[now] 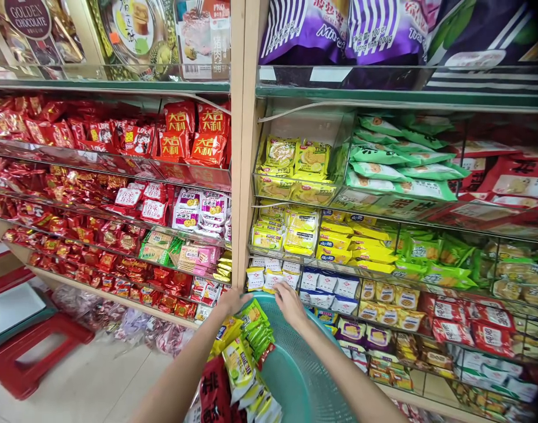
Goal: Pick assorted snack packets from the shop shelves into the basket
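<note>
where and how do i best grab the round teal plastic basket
Probably the basket's right rim, from above, thumb inside: that curved edge looks bare, while green, yellow and red plastic packets heap the left side.

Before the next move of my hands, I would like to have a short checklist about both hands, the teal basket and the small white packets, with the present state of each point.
1. Right hand close to the white packets: ok, its fingers are at their lower front edge.
2. Right hand has a firm hold on a packet: cannot tell, the fingertips are not clear enough.
3. Left hand clear of the white packets: ok, it is beside them, near the shelf divider.
4. Free room in the teal basket: ok, bare bottom shows right of the piled snacks.
5. Basket firmly supported: cannot tell, nothing under it shows.
</note>
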The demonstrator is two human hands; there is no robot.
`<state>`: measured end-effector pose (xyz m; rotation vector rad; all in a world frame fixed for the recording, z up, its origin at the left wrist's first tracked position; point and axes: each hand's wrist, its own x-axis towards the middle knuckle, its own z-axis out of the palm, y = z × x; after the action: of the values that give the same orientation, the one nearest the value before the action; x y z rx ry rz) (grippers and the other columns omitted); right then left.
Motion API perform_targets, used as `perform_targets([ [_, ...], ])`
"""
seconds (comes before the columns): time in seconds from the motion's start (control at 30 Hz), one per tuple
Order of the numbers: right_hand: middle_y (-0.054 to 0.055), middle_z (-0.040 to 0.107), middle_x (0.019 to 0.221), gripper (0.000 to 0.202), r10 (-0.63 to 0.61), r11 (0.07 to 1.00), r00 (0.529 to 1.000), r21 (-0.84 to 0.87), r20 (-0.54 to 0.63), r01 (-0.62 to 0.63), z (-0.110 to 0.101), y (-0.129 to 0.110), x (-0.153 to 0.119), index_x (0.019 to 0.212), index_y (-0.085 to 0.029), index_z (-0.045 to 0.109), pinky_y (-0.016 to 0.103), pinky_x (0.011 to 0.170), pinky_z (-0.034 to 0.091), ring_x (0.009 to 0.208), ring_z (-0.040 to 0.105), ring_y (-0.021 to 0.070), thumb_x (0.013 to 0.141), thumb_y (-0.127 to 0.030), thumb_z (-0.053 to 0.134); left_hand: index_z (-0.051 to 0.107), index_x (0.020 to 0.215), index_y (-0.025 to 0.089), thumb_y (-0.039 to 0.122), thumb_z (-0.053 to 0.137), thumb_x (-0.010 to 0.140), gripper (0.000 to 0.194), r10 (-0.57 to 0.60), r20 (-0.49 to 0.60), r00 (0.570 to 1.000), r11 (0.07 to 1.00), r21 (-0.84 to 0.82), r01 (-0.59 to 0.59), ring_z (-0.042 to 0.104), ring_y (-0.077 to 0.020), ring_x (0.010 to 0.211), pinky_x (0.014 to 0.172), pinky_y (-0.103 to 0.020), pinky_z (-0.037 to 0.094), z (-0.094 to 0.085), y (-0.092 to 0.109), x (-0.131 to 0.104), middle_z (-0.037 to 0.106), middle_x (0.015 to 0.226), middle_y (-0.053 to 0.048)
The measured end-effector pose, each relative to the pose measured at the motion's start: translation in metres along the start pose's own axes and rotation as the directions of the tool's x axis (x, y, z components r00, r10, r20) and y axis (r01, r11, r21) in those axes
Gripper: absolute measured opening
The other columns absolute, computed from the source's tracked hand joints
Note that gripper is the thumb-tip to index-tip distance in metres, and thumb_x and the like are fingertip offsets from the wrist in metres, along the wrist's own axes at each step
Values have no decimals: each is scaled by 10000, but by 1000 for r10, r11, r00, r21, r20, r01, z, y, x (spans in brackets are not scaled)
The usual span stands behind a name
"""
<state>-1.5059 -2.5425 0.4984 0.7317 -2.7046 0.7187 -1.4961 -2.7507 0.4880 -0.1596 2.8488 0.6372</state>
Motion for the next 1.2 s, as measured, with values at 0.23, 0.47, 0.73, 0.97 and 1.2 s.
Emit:
perform_targets([
  [0.23,55,530,890,156,-102,966,994,-234,41,109,1,0,4,845,-197,519,274,680,405,849,516,182,820,-116,388,572,1112,173,737,273,704,758,6,9,1000,1000,-11,-6,554,-259,1039,807,-286,421,-1,-1,-1,594,1148,-124],
  [0.47,62,553,944,242,-180,889,980,-411,89,201,6,8,8,837,-203,546,317,735,386,886,501,209,803,-51,361,571,1113,153,742,263,701,782,12,17,1000,1000,-1,-12,537,-271,1064,825,-294,412,-3,0,-2,565,1188,-138],
  [0.73,78,551,949,264,-183,867,980,-457,80,199,9,10,8,870,-190,536,350,763,377,901,482,222,783,-17,358,578,1092,157,768,236,684,811,13,26,1000,1000,2,-14,540,-278,1055,786,-299,428,-2,0,-3,571,1174,-144],
  [0.97,73,546,931,229,-192,856,980,-479,52,193,9,9,6,860,-190,540,341,753,373,880,478,212,817,-55,360,593,1052,149,772,256,675,803,-13,30,999,1000,2,13,567,-282,1004,782,-316,427,10,-9,0,610,1103,-149],
  [1.2,47,527,867,165,-234,798,972,-565,25,207,15,11,1,825,-183,519,319,709,362,808,474,193,812,-54,416,608,1014,168,777,248,671,786,-9,31,999,1000,-19,10,578,-281,972,759,-320,431,14,-16,-2,630,1062,-128],
])
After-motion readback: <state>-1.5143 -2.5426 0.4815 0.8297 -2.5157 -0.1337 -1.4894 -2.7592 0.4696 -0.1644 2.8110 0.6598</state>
